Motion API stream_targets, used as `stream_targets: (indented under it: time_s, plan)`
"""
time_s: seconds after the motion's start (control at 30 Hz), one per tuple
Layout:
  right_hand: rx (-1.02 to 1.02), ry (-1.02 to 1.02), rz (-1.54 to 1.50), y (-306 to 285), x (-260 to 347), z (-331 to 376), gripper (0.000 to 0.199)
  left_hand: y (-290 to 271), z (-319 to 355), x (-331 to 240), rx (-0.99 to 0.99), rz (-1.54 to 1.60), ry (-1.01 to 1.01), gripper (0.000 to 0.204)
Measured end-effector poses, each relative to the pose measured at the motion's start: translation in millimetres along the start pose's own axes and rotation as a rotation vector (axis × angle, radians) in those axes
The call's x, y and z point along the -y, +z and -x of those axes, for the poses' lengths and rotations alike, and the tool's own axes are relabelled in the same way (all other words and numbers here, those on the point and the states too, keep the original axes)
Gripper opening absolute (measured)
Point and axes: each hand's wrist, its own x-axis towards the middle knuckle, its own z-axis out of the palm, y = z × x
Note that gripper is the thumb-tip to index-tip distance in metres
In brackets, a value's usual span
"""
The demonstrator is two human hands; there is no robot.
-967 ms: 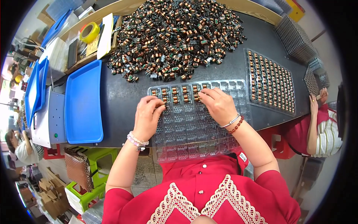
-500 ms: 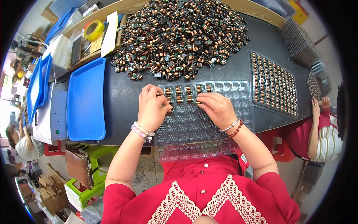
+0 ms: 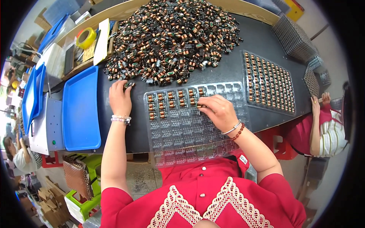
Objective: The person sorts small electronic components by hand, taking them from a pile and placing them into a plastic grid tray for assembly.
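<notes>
A clear plastic tray (image 3: 182, 142) with moulded pockets lies in front of me, its front end hanging over the table edge. Small copper-wound coils (image 3: 161, 105) fill its far-left pockets. My right hand (image 3: 219, 111) is over the tray's middle, thumb and fingertips pinching a coil (image 3: 200, 106) at the end of the second row. Away to the left, my left hand (image 3: 121, 99) is at the pile's near-left edge, fingers closed around another coil (image 3: 129, 85). The large loose pile of coils (image 3: 175, 41) spreads across the back of the dark table.
A filled tray of coils (image 3: 268, 81) sits right of mine, with stacked trays (image 3: 294, 38) behind it. On the left are a blue tray (image 3: 81, 110), a white metal box (image 3: 47, 125) and yellow tape (image 3: 86, 38). Another person's arm (image 3: 315, 121) shows at far right.
My left hand has left the tray and moved left to the pile's edge, where it grips a coil. More coils now show in the second and third rows. The view has shifted slightly.
</notes>
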Motion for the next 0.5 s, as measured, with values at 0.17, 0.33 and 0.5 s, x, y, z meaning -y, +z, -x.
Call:
stream_targets:
  time_s: [0.17,0.33,0.5]
  plan:
    - [0.043,-0.003,-0.005,4.8,0.0,5.2,0.020,1.8,4.5,-0.9,0.077,0.060,0.035,0.007]
    - [0.062,-0.052,0.003,12.0,-7.5,7.1,0.019,-5.0,7.3,-9.2,0.096,-0.028,0.044,0.019]
    - [0.076,-0.033,0.046,12.4,-1.3,7.2,0.017,-3.7,10.7,7.5,0.093,0.001,-0.021,0.019]
